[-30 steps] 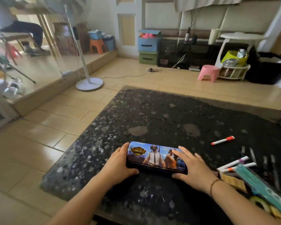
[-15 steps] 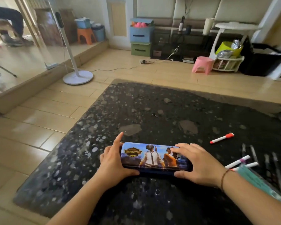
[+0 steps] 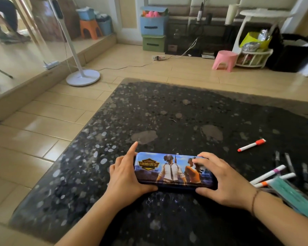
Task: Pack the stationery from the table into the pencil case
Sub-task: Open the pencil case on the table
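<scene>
Black speckled stone makes up the tabletop (image 3: 176, 107) in front of you, with tan floor tiles (image 3: 43, 121) around it. On the floor beyond stand a white fan stand (image 3: 83, 78) to the left and a pink stool (image 3: 224, 60) to the right.

Your pencil case (image 3: 174, 172), a closed blue tin printed with game figures, lies flat near the tabletop's near edge, lid still down. Your left hand (image 3: 126, 176) clasps its left end, thumb along the near side, with the index finger lifted straight and pointing away from you, clear of the lid. Your right hand (image 3: 222, 180) wraps the right end, fingers (image 3: 203, 157) curled over the top of the lid and thumb pressed at the near edge, so both hands are closed on the case.

To your right, a teal ruler (image 3: 292, 194) lies partly hidden behind your right forearm. Just beside it rest two white markers (image 3: 272, 175), one banded purple, one orange. Farther back, well apart from the case, a white marker with a red cap (image 3: 252, 145) lies alone. Several dark pens (image 3: 290, 163) lie past the white ones, too blurred to tell apart.
</scene>
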Available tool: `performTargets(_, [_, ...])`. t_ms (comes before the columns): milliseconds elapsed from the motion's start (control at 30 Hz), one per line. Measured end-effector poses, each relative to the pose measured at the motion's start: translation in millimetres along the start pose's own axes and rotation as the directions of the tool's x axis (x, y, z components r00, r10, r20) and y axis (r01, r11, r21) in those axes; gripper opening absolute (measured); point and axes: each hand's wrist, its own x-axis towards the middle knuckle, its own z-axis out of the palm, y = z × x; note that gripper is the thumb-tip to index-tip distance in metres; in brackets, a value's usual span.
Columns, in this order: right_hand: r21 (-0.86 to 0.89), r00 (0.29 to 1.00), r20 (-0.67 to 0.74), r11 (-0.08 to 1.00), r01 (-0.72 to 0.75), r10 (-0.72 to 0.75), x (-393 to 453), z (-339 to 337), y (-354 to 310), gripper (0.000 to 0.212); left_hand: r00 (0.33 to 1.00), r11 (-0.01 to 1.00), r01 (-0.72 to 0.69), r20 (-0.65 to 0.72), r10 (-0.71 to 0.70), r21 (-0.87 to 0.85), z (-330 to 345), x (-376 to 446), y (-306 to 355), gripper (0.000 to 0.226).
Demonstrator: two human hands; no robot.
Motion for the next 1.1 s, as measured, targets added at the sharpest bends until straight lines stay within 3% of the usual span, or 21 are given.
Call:
performTargets(133, [-0.123, 0.998, -0.053, 0.992, 0.032, -0.039, 8.8, 1.0, -9.6, 0.082, 1.0, 0.999, -0.007, -0.002, 0.007, 0.041, 1.7, -2.5, 2.9, 0.133])
performTargets(300, [-0.184, 0.988, -0.111, 0.979, 0.085, -0.107, 14.7, 24.9, -15.7, 0.074, 1.0, 0.999, 0.002, -0.013, -0.002, 0.048, 4.3, -2.3, 2.8, 0.135])
performTargets(467, [-0.094, 0.991, -0.095, 0.992, 0.087, -0.096, 17.9, 21.3, -10.7, 0.076, 1.0, 1.0, 0.004, -0.026, -0.003, 0.026, 2.1, -2.6, 6.3, 0.137])
performTargets(567, [0.055, 0.999, -0.038, 0.998, 0.028, -0.026, 26.6, -0.3, -15.8, 0.079, 1.0, 1.0, 0.009, -0.029, -0.008, 0.021, 2.4, -4.1, 4.7, 0.14])
performTargets(667, [0.137, 0.998, -0.004, 0.989, -0.055, 0.056, 48.4, -31.1, -14.2, 0.061, 0.999, 0.999, 0.031, -0.033, -0.03, 0.021, 2.8, -3.1, 3.4, 0.142])
performTargets(800, [0.048, 0.967, -0.229, 0.993, -0.104, 0.112, 86.0, -44.6, -3.6, 0.054, 0.999, 0.999, -0.005, -0.039, 0.007, 0.039, 3.6, -3.8, 3.6, 0.138])
performTargets(933, [0.058, 0.953, -0.181, 0.97, -0.235, 0.242, 112.9, -26.8, 10.5, 0.034, 0.998, 0.997, -0.011, -0.056, 0.016, 0.079, 5.1, -6.0, 3.1, 0.132])
performTargets(1033, [0.049, 0.947, -0.08, 0.95, -0.307, 0.31, 118.0, -17.1, 16.9, 0.041, 0.998, 0.996, -0.006, -0.061, 0.011, 0.089, 5.8, -5.8, 2.4, 0.132])
performTargets(1100, [-0.047, 0.941, -0.064, 0.941, -0.335, 0.331, 113.4, -14.6, 17.0, 0.046, 0.998, 0.996, -0.008, -0.062, 0.013, 0.089, 5.5, -6.0, 3.5, 0.132])
